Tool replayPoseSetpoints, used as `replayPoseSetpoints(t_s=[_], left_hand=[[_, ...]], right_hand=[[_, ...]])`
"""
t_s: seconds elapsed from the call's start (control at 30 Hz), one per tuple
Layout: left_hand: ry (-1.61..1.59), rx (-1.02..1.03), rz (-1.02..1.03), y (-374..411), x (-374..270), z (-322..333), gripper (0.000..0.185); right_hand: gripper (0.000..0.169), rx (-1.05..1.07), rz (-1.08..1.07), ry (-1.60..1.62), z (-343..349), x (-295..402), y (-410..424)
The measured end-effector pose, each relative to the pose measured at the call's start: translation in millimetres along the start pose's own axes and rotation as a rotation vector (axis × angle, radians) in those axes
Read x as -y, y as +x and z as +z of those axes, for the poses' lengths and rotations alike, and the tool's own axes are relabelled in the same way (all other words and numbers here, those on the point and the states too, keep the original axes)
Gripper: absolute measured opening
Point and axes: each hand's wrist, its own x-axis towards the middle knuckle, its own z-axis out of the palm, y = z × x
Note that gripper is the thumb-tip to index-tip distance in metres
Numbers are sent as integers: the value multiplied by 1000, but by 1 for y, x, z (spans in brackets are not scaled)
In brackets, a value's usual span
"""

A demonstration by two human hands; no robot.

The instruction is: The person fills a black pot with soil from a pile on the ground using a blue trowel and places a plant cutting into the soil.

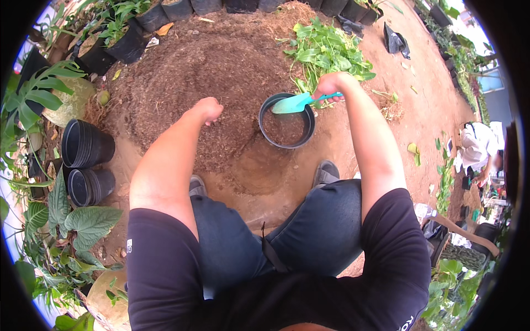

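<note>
My right hand grips the handle of a turquoise garden trowel. The trowel's blade reaches over the rim of a round black plastic pot. Inside that pot lies brown soil, partly covered by the blade. Over the wide mound of loose brown potting soil hangs my left hand, its fingers curled and mostly hidden from above. Whether it holds anything cannot be made out. Just beyond my right hand, a heap of uprooted leafy green plants lies on the ground.
Two stacks of black pots lie at the left beside potted foliage. Black planting bags line the mound's far edge. Crumpled black plastic lies at the upper right. A person is at the far right.
</note>
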Motion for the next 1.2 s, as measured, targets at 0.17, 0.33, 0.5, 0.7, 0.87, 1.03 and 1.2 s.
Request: replayPoseSetpoints(t_s=[0.17, 0.33, 0.5, 0.7, 0.87, 1.03, 1.2], left_hand=[[7, -14, -6, 9, 6, 0, 33], [-1, -21, 4, 2, 5, -2, 32], [-2, -16, -33, 0, 5, -5, 33], [18, -318, -28, 4, 14, -14, 28], [31, -131, -117, 13, 23, -12, 30], [-7, -126, -101, 11, 11, -10, 30], [-15, -146, -85, 14, 7, -8, 29]], right_hand=[[29, -48, 2, -115, 12, 10, 3], [26, -83, -12, -3, -14, -7, -21], [28, -110, -99, 38, -26, -14, -45], [32, -157, -286, -221, 0, 44, -30], [48, -252, -366, -466, 47, 95, 4], [41, -312, -400, -346, 85, 112, 10], [45, -196, -232, 194, 142, 133, 26]])
